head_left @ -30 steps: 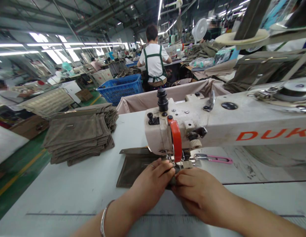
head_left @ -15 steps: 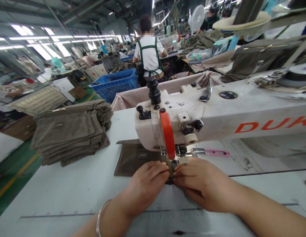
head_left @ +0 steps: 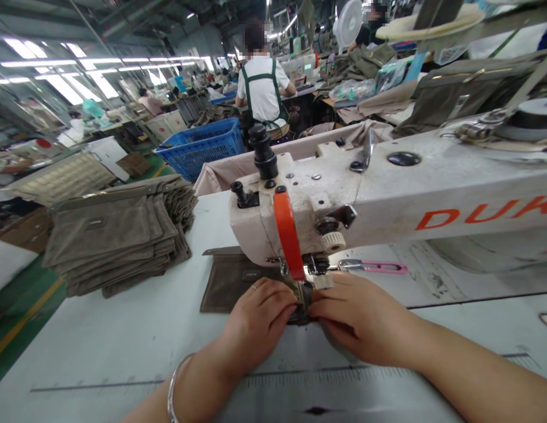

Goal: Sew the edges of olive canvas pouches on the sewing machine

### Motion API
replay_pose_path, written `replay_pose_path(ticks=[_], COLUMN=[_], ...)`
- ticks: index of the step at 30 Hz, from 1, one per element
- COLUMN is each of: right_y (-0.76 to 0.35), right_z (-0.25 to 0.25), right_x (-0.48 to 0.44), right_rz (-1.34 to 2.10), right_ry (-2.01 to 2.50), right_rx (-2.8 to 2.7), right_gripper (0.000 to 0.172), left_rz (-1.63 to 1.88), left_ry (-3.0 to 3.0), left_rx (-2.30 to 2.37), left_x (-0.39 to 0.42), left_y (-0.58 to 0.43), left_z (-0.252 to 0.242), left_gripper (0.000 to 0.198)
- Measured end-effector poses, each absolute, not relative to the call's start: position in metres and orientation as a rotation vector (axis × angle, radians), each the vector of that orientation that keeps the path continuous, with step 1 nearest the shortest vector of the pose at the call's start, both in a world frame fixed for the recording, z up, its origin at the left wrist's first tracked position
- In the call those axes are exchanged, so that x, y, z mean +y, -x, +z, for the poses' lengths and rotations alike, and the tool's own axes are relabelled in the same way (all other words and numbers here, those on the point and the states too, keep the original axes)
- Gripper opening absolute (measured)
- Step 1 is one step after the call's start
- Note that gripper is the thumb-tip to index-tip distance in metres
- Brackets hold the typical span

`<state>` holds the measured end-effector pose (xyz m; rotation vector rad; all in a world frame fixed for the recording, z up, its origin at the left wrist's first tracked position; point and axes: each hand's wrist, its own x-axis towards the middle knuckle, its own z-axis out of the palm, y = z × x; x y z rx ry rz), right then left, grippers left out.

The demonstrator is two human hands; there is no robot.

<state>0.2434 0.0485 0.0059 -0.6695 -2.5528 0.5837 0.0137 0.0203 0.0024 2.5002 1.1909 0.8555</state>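
well, a dark olive-brown canvas panel (head_left: 229, 288) lies flat on the white sewing table (head_left: 123, 346), its cloth matte and slightly rough, with a small dark rectangular label (head_left: 251, 274) near the middle and a thin strip along the far edge. its right end runs in under the presser foot (head_left: 315, 282) of a cream-white sewing machine (head_left: 299, 211) with a curved red-orange guard (head_left: 287, 235). both hands sit right at that spot: the left hand (head_left: 258, 329), a thin metal bangle (head_left: 171, 396) on its wrist, and the right hand (head_left: 361, 320) are curled nearly closed, pinching the panel's edge from either side just in front of the foot, their fingertips almost meeting. pink-handled thread snips (head_left: 372, 267) lie just behind the right hand, and a tall stack of similar panels (head_left: 114, 241) sits on the table well to the left.
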Motion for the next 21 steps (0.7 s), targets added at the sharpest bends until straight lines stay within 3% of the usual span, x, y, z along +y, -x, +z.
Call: replay_pose_path(ticks=[21], right_y=[-0.2388], right_z=[0.0087], right_x=[0.0430], right_rz=[0.608], right_ry=[0.734], right_rx=[-2.611], right_gripper=[0.024], left_rz=[0.792], left_ry=[-2.640], left_rx=[0.978], left_x=[0.0210], left_y=[-0.0109], left_z=[0.0028], left_gripper=[0.021])
